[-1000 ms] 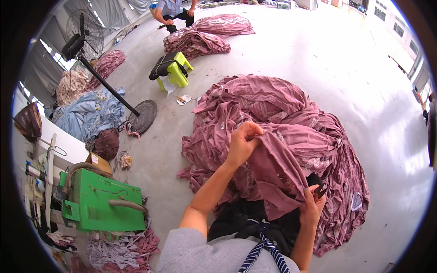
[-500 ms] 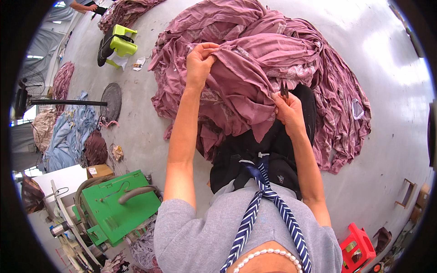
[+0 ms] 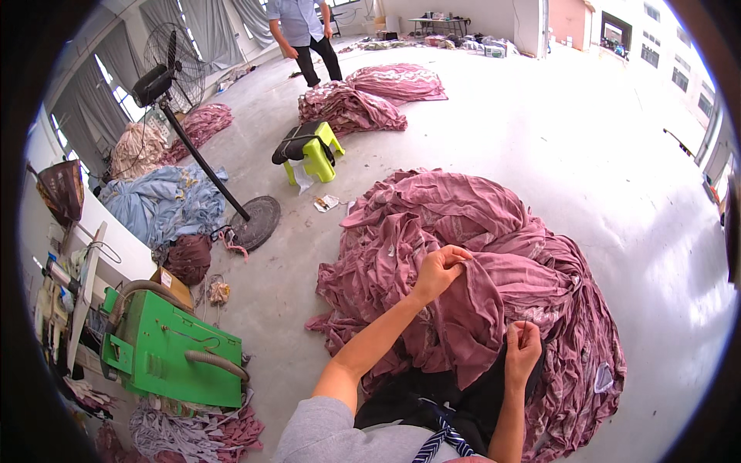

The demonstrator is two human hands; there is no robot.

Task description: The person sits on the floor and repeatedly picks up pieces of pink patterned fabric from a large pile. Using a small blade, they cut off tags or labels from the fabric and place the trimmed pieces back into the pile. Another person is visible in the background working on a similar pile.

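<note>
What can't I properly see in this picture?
All in the head view:
- Right hand: curled fingers hide whatever they may hold.
- Pink pile: its top folds hide its underside.
- Co-worker: head cut off by the upper edge.
- Striped tie: cut off by the lower edge.
- Far table: items too small.

Bright daylight — glare whitens the floor (image 3: 587, 147).

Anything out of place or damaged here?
A crumpled pale scrap lies loose on the floor near the green stool, looking like stray litter. The pink cloth in the left hand shows no clear damage, and nothing looks spilled.
</note>
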